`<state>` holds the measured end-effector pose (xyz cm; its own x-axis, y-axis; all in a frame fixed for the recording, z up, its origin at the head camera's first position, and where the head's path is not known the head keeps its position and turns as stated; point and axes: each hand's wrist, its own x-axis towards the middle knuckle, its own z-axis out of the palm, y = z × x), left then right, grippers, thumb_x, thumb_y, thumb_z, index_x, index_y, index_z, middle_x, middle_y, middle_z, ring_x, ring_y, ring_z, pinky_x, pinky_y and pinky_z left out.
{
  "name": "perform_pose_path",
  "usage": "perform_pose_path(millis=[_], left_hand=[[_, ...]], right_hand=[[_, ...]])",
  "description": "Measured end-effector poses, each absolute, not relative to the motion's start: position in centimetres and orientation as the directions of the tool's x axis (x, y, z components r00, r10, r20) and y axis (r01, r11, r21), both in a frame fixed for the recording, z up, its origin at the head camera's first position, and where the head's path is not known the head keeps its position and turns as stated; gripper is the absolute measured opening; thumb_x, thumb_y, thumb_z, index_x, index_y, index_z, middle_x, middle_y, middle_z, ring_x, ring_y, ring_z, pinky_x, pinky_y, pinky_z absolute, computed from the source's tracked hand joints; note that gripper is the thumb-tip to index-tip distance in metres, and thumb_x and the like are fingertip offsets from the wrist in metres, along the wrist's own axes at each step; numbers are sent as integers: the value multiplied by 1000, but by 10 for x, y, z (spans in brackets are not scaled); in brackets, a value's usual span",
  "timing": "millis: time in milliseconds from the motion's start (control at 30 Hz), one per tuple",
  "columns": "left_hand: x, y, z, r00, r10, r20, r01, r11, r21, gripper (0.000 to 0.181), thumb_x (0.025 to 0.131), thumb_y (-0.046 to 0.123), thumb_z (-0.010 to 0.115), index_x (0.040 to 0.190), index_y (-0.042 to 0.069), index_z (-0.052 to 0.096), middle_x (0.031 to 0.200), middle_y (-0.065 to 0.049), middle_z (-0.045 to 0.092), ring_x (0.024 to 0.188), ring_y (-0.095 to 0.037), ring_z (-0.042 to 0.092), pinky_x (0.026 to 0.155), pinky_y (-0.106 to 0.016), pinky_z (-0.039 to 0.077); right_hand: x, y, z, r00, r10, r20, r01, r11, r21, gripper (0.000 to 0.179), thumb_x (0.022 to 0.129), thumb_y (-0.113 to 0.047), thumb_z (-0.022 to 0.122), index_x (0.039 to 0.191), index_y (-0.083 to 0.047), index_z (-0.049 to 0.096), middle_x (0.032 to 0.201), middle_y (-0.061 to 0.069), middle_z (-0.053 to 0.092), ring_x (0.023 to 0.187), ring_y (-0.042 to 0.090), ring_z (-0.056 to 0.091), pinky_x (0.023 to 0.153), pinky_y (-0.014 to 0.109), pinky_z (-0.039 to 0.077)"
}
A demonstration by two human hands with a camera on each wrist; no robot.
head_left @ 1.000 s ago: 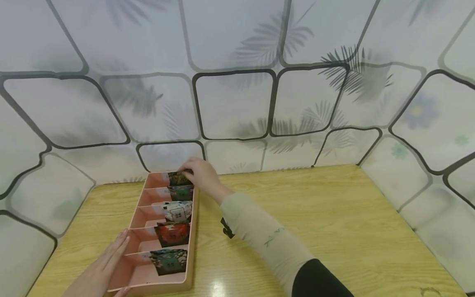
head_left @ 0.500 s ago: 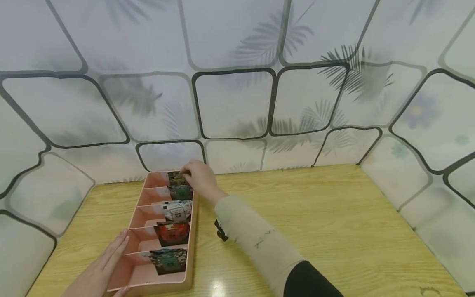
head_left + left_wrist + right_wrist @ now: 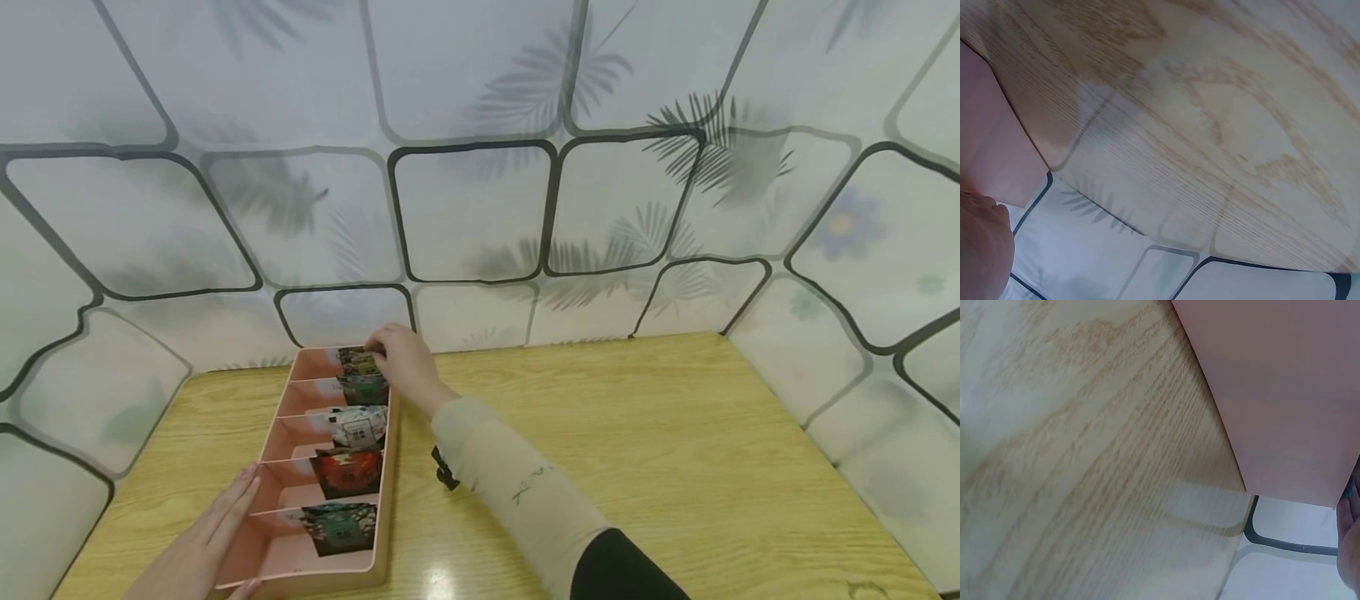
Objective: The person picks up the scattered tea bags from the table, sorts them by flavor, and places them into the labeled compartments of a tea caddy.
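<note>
A long pink divided box (image 3: pixel 381 533) stands on the table, and small printed packets stand at the right side of its compartments. At the far compartment, my right hand (image 3: pixel 408 362) reaches over the right wall with curled fingers and pinches the top of a dark, yellowish packet (image 3: pixel 356 360); its fingertips are partly hidden. My left hand (image 3: pixel 198 537) lies along the box's near left side, fingers extended, touching the wall. Nearer packets are a dark green one (image 3: pixel 365 390), a white one (image 3: pixel 358 427), a red one (image 3: pixel 348 472) and a teal one (image 3: pixel 341 527).
The wood-grain table (image 3: pixel 600 442) extends to the right of the box. A patterned cloth wall (image 3: pixel 480 217) encloses the back and sides, close behind the box's far end. A black strap (image 3: pixel 444 468) hangs under the right sleeve.
My right hand and forearm have shifted slightly left and down, with the fingers still at the far packet. The left hand and the box have stayed put.
</note>
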<state>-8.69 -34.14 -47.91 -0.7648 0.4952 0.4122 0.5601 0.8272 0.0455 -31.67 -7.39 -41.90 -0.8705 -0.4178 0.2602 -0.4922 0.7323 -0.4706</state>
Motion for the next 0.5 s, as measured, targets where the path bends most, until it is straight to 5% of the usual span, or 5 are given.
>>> perform_pose_path(millis=[500], left_hand=[[-87,-343,-475,-742,533,406,570,821,-35,130,75,64,89,170,8,21,179,10,0,160,9,-10,120,-1,-7]], right_hand=[[-318,-66,-411,-879,-395,268,-474,653,-591,20,105,-11,67,122,-12,76,118,5,71,107,17,70,92,25,59]])
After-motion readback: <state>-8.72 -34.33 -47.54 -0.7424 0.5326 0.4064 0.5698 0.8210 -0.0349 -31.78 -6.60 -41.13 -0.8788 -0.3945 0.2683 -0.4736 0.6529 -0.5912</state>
